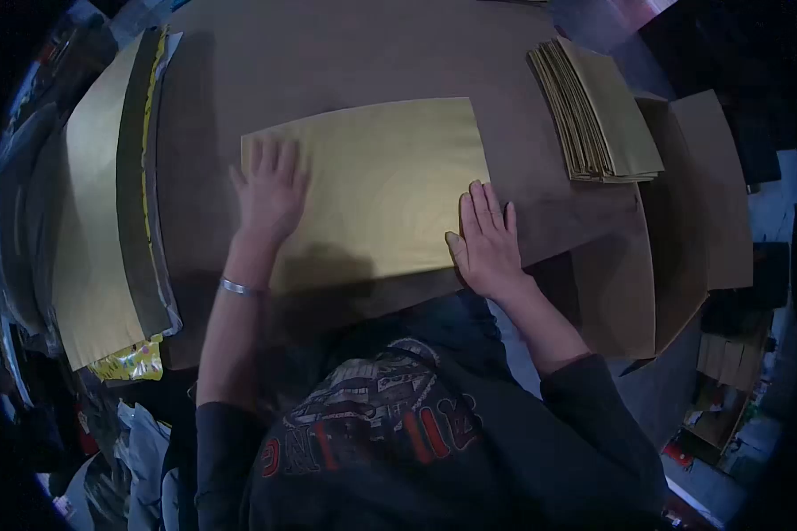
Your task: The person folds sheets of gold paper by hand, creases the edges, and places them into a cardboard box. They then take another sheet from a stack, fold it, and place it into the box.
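Note:
A yellow-brown sheet of paper (381, 177) lies flat on the brown table surface in front of me. My left hand (274, 186) is over the sheet's left edge, fingers spread and slightly blurred; whether it touches the paper is hard to tell. Flat on the sheet's right edge near its lower corner rests my right hand (487, 234), its fingers stretched out and the thumb apart. Neither hand holds anything.
A stack of folded brown paper (607, 111) sits at the table's right edge. Beside it stands an open cardboard box (615, 283). Large yellow-brown sheets (97, 195) are piled along the left edge, above yellow printed wrapping (133, 361).

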{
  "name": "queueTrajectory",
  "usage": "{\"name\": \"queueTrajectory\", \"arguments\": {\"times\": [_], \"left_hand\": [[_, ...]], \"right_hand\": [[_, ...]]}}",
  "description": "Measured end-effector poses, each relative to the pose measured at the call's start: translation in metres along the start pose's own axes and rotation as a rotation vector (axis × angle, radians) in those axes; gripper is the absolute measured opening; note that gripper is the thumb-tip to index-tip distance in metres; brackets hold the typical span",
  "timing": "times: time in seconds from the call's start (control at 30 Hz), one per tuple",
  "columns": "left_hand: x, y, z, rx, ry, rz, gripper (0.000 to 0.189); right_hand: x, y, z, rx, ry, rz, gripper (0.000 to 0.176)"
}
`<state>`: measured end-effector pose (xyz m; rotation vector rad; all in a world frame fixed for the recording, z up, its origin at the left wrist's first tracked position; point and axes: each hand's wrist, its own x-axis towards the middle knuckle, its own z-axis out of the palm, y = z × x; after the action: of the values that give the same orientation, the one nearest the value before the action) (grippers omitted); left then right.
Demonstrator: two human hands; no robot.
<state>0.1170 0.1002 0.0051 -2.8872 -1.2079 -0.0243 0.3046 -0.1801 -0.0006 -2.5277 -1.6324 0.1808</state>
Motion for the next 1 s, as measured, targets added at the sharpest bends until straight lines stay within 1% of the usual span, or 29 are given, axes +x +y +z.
{"name": "queueTrajectory", "arguments": {"times": [0.07, 0.13, 0.17, 0.2, 0.23, 0.3, 0.33, 0.37, 0.43, 0.47, 0.53, 0.57, 0.6, 0.63, 0.67, 0.73, 0.77, 0.83, 0.9, 0.97, 1.0], "left_hand": [[-0.019, 0.041, 0.016, -0.133, 0.047, 0.139, 0.059], [-0.043, 0.094, -0.003, -0.201, -0.022, 0.313, 0.062], [-0.053, 0.118, -0.007, -0.237, -0.055, 0.386, 0.063], [-0.061, 0.133, -0.01, -0.273, -0.088, 0.457, 0.063], [-0.067, 0.136, -0.01, -0.27, -0.085, 0.447, 0.063], [-0.075, 0.138, -0.008, -0.324, -0.051, 0.514, 0.062], [-0.078, 0.129, -0.008, -0.351, 0.008, 0.51, 0.063], [-0.08, 0.116, -0.008, -0.354, 0.003, 0.5, 0.063], [-0.086, 0.084, -0.01, -0.325, 0.039, 0.396, 0.065], [-0.089, 0.067, -0.017, -0.285, -0.027, 0.338, 0.07], [-0.1, 0.028, -0.009, -0.199, -0.003, 0.182, 0.069], [-0.106, 0.01, -0.01, -0.183, 0.023, 0.158, 0.068], [-0.112, -0.005, -0.011, -0.179, 0.026, 0.151, 0.068], [-0.117, -0.018, -0.012, -0.154, -0.003, 0.122, 0.068], [-0.121, -0.024, -0.013, -0.129, -0.03, 0.093, 0.067], [-0.124, -0.027, -0.012, -0.141, -0.001, 0.104, 0.067], [-0.123, -0.025, -0.012, -0.142, 0.001, 0.097, 0.067], [-0.123, -0.022, -0.015, -0.143, 0.023, 0.094, 0.069], [-0.122, -0.021, -0.016, -0.125, 0.021, 0.103, 0.069], [-0.121, -0.023, -0.013, -0.104, 0.017, 0.098, 0.069], [-0.122, -0.024, -0.011, -0.128, 0.035, 0.113, 0.07]], "right_hand": [[-0.001, 0.001, 0.0, -0.004, 0.015, -0.011, 0.066], [-0.001, 0.001, 0.0, -0.004, 0.008, -0.022, 0.065], [-0.001, 0.001, 0.0, 0.012, 0.048, -0.033, 0.064], [-0.002, 0.001, 0.0, 0.029, 0.087, -0.046, 0.064], [-0.002, 0.002, 0.001, 0.007, 0.07, -0.045, 0.064], [-0.001, 0.001, -0.001, 0.009, 0.063, -0.044, 0.064], [-0.001, 0.0, -0.002, 0.012, 0.052, -0.032, 0.064], [-0.001, 0.0, -0.004, 0.006, 0.024, -0.023, 0.064], [-0.001, 0.0, -0.004, -0.003, -0.004, -0.017, 0.065], [-0.001, 0.001, -0.003, 0.006, -0.028, -0.01, 0.065], [0.0, 0.001, -0.004, -0.031, -0.066, 0.002, 0.065], [-0.001, 0.0, -0.005, -0.023, -0.072, 0.006, 0.065], [0.001, -0.003, -0.01, -0.043, -0.122, 0.032, 0.065], [0.004, -0.007, -0.015, -0.065, -0.169, 0.056, 0.066], [0.005, -0.007, -0.015, -0.071, -0.128, 0.02, 0.066], [0.014, -0.022, -0.014, -0.058, -0.082, -0.056, 0.065], [0.019, -0.03, -0.004, -0.023, 0.022, -0.158, 0.065], [0.035, -0.071, 0.003, 0.082, 0.01, -0.273, 0.066], [0.047, -0.118, 0.008, 0.105, 0.013, -0.447, 0.064], [0.051, -0.148, 0.032, 0.18, 0.077, -0.622, 0.065], [0.05, -0.154, 0.033, 0.221, 0.137, -0.658, 0.066]]}}
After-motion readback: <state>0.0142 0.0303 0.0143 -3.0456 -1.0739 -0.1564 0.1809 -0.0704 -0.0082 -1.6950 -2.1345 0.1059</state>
